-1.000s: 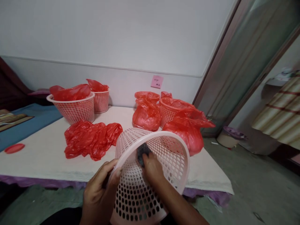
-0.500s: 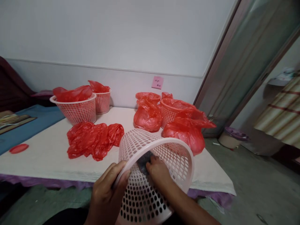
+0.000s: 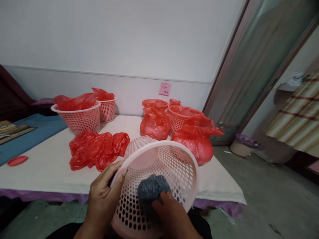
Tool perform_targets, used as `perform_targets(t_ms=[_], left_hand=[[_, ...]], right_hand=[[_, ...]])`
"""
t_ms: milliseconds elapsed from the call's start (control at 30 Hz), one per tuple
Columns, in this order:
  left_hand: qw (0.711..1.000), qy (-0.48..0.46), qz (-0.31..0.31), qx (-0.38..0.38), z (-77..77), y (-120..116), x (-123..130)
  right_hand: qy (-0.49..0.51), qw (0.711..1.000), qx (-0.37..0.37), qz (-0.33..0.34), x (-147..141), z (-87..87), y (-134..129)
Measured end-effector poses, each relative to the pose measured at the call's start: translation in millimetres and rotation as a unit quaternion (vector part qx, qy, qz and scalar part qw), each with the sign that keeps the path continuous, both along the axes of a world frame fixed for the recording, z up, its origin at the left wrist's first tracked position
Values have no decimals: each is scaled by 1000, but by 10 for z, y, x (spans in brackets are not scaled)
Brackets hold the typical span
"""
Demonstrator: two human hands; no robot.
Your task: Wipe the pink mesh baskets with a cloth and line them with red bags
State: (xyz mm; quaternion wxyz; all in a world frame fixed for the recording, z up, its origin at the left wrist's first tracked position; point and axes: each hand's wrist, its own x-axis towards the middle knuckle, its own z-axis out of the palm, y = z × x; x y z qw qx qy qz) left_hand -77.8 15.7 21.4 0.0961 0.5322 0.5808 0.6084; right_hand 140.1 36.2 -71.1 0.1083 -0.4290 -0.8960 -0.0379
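Lower inside the tilted pink basket (image 3: pixel 159 143) than half a second ago, the dark grey cloth (image 3: pixel 152 186) has come down with my right hand (image 3: pixel 171 209). From my head view, its fingers are closed on the cloth; my left hand (image 3: pixel 104 192) clasps the basket's edge, beside crumpled red plastic (image 3: pixel 96 151).

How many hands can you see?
2: the left hand grips a perforated pink plastic basket by its rim; the right hand holds a blue-gray cloth inside it.
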Motion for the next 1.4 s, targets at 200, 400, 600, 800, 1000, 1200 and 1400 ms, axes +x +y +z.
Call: perform_targets(t_ms=[200,400,600,800,1000,1200,1400], left_hand=[[995,-90,40,-23,37,41,-101],[992,-113,38,-41,37,21,-56],[992,-119,35,-34,-24,-3,-72],[995,-85,10,-41,-100,-50,-98],[995,-86,24,-44,-73,9,-142],[995,-93,14,-34,4,81,-122],[993,-107,2,-59,71,141,-67]], right_hand=[[121,977,-154,-90,-80,27,-201],[245,939,-219,102,-105,135,-177],[248,946,-193,75,-341,51,-137],[70,996,-28,47,-380,-59,-94],[-19,992,121,17,-108,58,-16],[49,974,213,66,-94,-315,-170],[67,967,238,59,-9,-301,-84]])
